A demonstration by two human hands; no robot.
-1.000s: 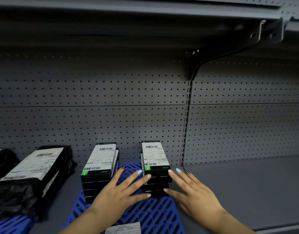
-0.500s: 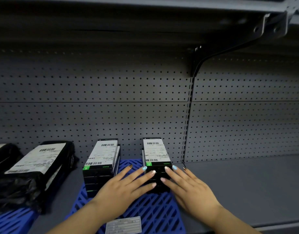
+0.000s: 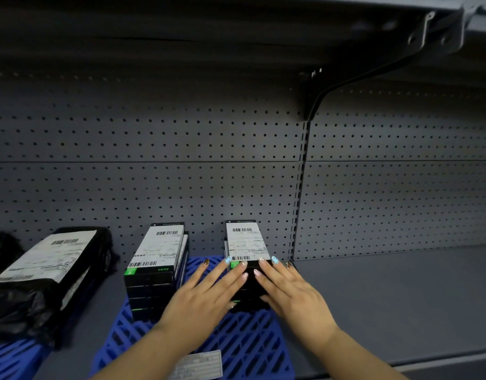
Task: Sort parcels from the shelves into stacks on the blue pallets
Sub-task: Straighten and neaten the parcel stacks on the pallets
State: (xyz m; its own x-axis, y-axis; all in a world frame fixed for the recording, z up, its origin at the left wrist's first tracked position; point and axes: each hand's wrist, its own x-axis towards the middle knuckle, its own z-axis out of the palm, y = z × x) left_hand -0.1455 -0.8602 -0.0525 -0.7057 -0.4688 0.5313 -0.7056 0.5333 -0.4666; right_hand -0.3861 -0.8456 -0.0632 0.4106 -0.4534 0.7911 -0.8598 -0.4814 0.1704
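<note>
A stack of boxes (image 3: 244,242) stands low in the centre of the frame, at the far end of a blue pallet (image 3: 244,349) that lies on the shelf (image 3: 400,292), close to the pegboard wall (image 3: 181,174). Both hands meet at its near end. The left hand (image 3: 206,294) is flat, with its fingers straight and spread and the fingertips on the front face and top edge. The right hand (image 3: 291,294) mirrors it from the lower right, fingers straight, tips on the same face. Neither hand curls round anything, so this reads as pressing or squaring up, not a grip.

The boxes look slim, stiff and smooth-sided, each probably light (the whole stack less so). Cartons like these would tend to slide over one another, so a push high up could shear the top ones out of line. For a lift, the long side walls low down look like the best hold, with the palms squeezing inward.

A second stack (image 3: 154,264) of the same sort sits just to the left on the same pallet, with a gap between the two. Further left, a black bagged parcel (image 3: 44,270) rests over another pallet (image 3: 11,357). A paper tag (image 3: 200,364) lies at the near edge.
</note>
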